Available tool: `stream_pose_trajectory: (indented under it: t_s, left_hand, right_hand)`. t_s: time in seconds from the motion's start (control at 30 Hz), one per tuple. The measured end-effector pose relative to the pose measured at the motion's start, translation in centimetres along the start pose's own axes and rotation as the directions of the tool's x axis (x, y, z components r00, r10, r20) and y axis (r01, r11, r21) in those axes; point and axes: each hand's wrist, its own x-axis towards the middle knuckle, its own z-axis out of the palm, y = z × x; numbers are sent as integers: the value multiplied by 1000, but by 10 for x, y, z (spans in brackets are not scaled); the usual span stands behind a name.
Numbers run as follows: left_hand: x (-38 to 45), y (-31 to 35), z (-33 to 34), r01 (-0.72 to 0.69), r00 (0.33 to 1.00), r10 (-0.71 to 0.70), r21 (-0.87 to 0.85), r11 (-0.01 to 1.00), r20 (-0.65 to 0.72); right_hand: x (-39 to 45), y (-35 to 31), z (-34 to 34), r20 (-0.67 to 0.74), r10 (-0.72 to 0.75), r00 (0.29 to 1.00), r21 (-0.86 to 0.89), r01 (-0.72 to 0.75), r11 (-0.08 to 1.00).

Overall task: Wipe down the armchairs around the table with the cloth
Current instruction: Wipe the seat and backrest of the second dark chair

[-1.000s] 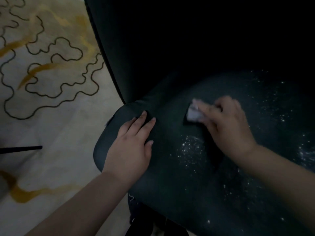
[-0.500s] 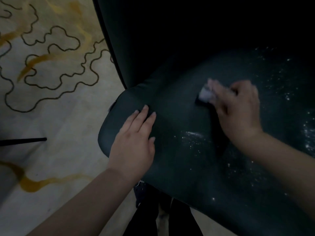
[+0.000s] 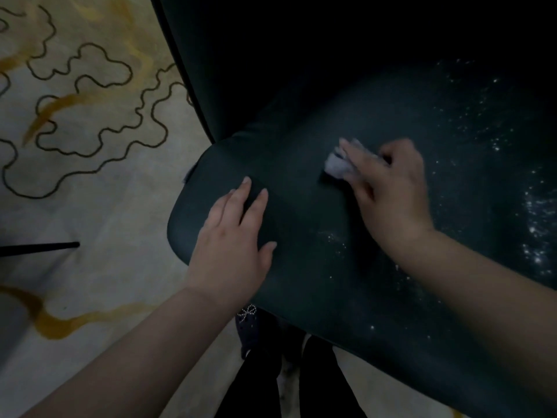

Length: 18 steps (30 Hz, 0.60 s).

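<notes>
The cloth (image 3: pixel 337 168) is a small pale wad lying on the dark green seat (image 3: pixel 301 224) of the armchair (image 3: pixel 271 70), toward the seat's left half and nearer the backrest than the front edge. It is bunched up, so its long axis is hard to read; the visible part runs roughly from upper right to lower left and sticks out past the fingertips toward the left.

The right hand (image 3: pixel 388 188) lies over the cloth, palm down, its forearm coming in from the lower right and the fingers (image 3: pixel 357 159) pointing up and to the left. They are blurred; they look bent over the wad and press it to the seat, and most of the cloth is hidden under them.

The left hand (image 3: pixel 232 236) rests flat on the seat's left front corner, well apart from the cloth. Its fingers are straight and slightly spread, pointing up and a little right toward the backrest, holding nothing (the thumb sticks out to the right). Its forearm rises from the lower left.

White specks (image 3: pixel 536 224) dot the seat's right side, with a fainter patch between the 2 hands. A pale carpet (image 3: pixel 90 182) with dark wavy lines and ochre streaks lies to the left, and a thin black bar (image 3: pixel 42 248) crosses it at the left edge. Below the seat's front edge are dark trouser legs (image 3: pixel 271 387) and a small beaded bow (image 3: pixel 246 312).
</notes>
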Motion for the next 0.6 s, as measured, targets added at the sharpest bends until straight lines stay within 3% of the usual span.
stream_pose_trajectory:
  t_s: [0.07, 0.17, 0.27, 0.37, 0.5, 0.53, 0.6]
  left_hand:
    - [0, 1, 2, 6, 1000, -7, -11, 1000, -7]
    - [-2, -1, 4, 4, 1000, -4, -33, 999, -1]
    - [-5, -5, 3, 3, 1000, -3, -32, 999, 16]
    - [-7, -6, 3, -1, 1000, 1, -18, 1000, 23]
    - [-5, 1, 6, 26, 1000, -26, -42, 999, 4]
    - [-5, 3, 6, 37, 999, -38, -50, 998, 0]
    - [-5, 4, 7, 44, 999, -44, -55, 998, -2]
  right_hand:
    - [6, -28, 13, -6, -2, 1000, 65, 2, 998]
    - [-25, -47, 20, 104, -255, 961, 63, 250, 966]
    - [-59, -23, 3, 198, -362, 911, 44, 361, 932]
    - [-55, 9, -11, 122, -266, 956, 14, 267, 964]
    - [-26, 1, -1, -35, 26, 999, 33, -25, 999]
    - [-27, -11, 5, -33, 35, 999, 52, -33, 998]
    - [-45, -30, 14, 22, -81, 997, 74, 79, 994]
